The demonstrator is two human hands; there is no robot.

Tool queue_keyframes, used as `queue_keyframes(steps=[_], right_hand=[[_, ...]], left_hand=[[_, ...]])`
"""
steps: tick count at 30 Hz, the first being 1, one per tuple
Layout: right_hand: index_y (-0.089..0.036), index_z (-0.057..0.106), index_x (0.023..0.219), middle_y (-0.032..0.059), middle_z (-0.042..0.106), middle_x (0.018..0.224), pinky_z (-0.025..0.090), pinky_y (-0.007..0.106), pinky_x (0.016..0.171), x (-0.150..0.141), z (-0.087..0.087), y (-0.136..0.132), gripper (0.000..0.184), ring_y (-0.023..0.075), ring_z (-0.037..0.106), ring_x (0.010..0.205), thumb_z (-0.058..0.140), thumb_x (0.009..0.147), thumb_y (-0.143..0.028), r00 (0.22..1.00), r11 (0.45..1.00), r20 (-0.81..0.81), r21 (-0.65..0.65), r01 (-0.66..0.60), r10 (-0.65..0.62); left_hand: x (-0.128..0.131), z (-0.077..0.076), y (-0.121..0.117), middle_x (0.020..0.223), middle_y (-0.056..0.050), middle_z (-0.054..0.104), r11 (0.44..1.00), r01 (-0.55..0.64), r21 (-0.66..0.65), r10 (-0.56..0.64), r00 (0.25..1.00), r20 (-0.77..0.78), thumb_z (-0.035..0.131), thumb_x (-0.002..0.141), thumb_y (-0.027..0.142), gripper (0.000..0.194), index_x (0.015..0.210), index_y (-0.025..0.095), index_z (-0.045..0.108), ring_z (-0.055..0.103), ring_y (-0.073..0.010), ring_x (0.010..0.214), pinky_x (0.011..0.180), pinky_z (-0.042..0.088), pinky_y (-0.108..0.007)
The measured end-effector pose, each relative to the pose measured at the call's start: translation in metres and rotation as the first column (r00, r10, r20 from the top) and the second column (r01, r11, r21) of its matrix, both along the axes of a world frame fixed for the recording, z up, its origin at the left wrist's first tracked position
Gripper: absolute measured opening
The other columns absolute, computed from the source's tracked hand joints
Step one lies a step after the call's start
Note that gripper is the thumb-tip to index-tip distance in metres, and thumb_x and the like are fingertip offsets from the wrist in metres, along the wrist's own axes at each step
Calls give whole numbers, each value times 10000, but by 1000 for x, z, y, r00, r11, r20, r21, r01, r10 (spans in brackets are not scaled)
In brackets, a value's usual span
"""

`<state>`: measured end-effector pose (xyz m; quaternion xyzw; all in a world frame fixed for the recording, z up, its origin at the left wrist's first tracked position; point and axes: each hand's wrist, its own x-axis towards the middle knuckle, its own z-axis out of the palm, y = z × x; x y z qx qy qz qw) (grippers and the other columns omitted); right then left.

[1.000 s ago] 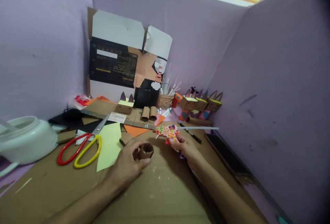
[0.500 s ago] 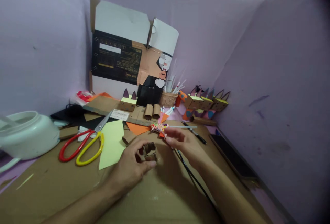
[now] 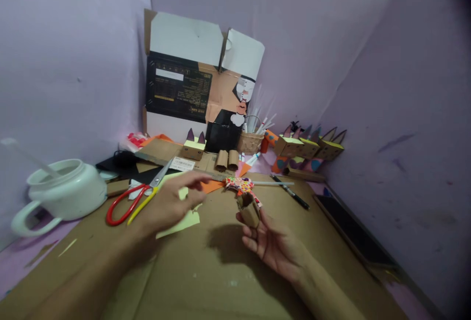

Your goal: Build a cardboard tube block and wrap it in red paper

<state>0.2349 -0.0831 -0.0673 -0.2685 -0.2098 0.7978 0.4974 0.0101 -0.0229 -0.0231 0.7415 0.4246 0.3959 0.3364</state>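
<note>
My right hand [image 3: 274, 241] holds a small folded cardboard tube [image 3: 250, 212], its hollow end tilted up toward the far side. My left hand [image 3: 171, 204] hovers above the pale yellow paper [image 3: 189, 222], fingers apart and nothing visible in them, slightly blurred. Just beyond the tube lies a patterned hot glue gun [image 3: 235, 182] with a long glue stick [image 3: 274, 183] out of its back; the tube and my right hand partly cover its handle. Scissors [image 3: 119, 207] with red and yellow handles lie left of my left hand, which is close to the yellow handle.
A white pot [image 3: 84, 192] stands at the left. Behind are two cardboard tubes [image 3: 221, 160], an eared cardboard head [image 3: 193, 150], a basket of sticks [image 3: 250, 142] and more eared heads [image 3: 290, 146]. A marker [image 3: 290, 192] and a dark phone-like slab [image 3: 349, 226] lie right.
The cardboard tube has passed from my left hand to my right hand, which has left the glue gun's handle. My left hand has moved left and opened. The view has shifted slightly.
</note>
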Motion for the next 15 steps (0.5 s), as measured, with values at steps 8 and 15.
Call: queue_keyframes(steps=[8, 15], right_hand=[[-173, 660, 934, 67, 751, 831, 561, 219, 589, -1, 2, 0, 323, 102, 669, 554, 793, 650, -251, 996, 994, -27, -68, 85, -87], [-153, 641, 959, 74, 745, 815, 554, 220, 565, -4, 2, -1, 357, 98, 650, 528, 785, 653, -266, 993, 989, 12, -91, 116, -116]], left_hand=[[1, -8, 22, 984, -109, 645, 949, -229, 217, 314, 749, -583, 572, 719, 420, 346, 972, 204, 668, 563, -299, 917, 714, 420, -374], [10, -12, 22, 873, -98, 662, 969, -234, 72, 238, 824, -514, 624, 660, 318, 309, 936, 191, 681, 578, -294, 856, 703, 423, -366]])
